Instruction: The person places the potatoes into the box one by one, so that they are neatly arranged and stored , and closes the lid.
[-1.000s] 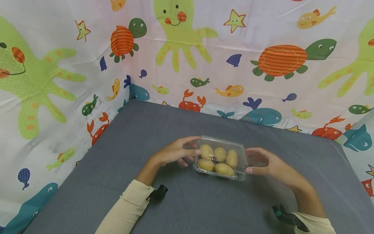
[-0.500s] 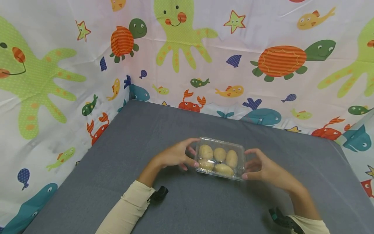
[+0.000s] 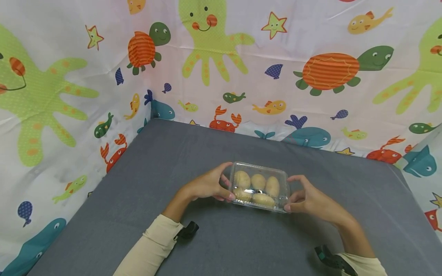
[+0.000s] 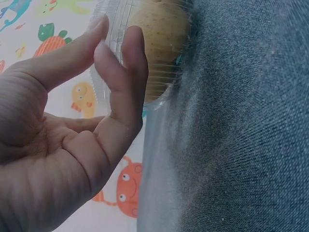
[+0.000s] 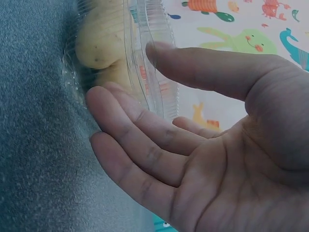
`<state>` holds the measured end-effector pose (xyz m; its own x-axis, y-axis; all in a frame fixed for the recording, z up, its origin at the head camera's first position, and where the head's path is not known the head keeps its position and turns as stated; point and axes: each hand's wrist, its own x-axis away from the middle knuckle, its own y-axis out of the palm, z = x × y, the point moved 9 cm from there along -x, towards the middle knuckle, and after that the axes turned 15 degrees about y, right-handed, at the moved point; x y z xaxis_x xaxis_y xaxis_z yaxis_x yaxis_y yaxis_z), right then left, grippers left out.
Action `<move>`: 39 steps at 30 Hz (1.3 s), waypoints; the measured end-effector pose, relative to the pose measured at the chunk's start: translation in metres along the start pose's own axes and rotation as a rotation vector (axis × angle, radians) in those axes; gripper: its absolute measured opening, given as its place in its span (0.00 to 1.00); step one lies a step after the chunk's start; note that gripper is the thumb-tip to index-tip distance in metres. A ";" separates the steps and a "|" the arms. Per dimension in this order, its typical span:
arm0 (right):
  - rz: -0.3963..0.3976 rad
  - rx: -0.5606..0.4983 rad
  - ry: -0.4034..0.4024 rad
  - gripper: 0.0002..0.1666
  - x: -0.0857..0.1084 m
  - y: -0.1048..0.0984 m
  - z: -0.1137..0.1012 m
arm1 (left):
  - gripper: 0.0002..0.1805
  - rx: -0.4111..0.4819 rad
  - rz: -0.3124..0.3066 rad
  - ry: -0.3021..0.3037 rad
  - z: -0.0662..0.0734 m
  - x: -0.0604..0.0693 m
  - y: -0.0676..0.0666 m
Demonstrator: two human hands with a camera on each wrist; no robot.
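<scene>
A clear plastic clamshell container (image 3: 284, 186) lies on the grey cloth in the head view, with several pale yellow potatoes (image 3: 258, 181) inside. Its lid appears lowered over them. At its left end my left hand (image 3: 207, 184) grips the side, thumb at the near corner and index finger at the far one. My right hand (image 3: 312, 199) holds the right end in the same way. In the left wrist view, thumb and fingertips meet the ridged plastic rim (image 4: 116, 24). The right wrist view has the thumb on the container's rim (image 5: 147, 58), with curved fingers along its lower side.
A grey cloth (image 3: 221, 241) covers the table. White curtains printed with sea animals (image 3: 241, 57) stand behind it and along its left side. A dark strap (image 3: 186, 230) circles the left wrist, and another dark strap (image 3: 333, 260) the right.
Both thumbs have moved down to the near corners of the container, and the right hand has come in leftward against its end. The lid's far edge looks slightly lower.
</scene>
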<state>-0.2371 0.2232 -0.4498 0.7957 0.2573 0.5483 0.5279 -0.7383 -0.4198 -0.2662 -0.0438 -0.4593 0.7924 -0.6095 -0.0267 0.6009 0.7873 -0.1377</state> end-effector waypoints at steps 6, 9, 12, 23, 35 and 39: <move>-0.037 -0.059 -0.015 0.54 -0.001 0.003 -0.002 | 0.63 -0.094 -0.003 0.008 -0.002 -0.001 -0.002; -0.047 -0.076 -0.019 0.55 0.000 0.004 -0.003 | 0.64 -0.125 -0.003 0.014 -0.002 -0.002 -0.002; -0.045 -0.077 -0.018 0.55 0.000 0.004 -0.004 | 0.65 -0.146 -0.001 0.019 -0.001 -0.002 -0.002; -0.027 -0.058 -0.015 0.54 -0.002 0.003 -0.003 | 0.66 -0.180 0.001 0.015 -0.001 -0.002 -0.002; -0.023 -0.035 -0.011 0.53 -0.002 0.004 -0.002 | 0.65 -0.175 0.001 0.031 0.000 -0.002 -0.001; -0.026 -0.034 -0.010 0.53 -0.002 0.006 -0.002 | 0.66 -0.184 0.000 0.033 0.000 -0.002 -0.001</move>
<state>-0.2366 0.2170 -0.4515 0.7848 0.2824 0.5516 0.5382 -0.7519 -0.3808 -0.2685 -0.0430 -0.4589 0.7866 -0.6146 -0.0587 0.5693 0.7589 -0.3163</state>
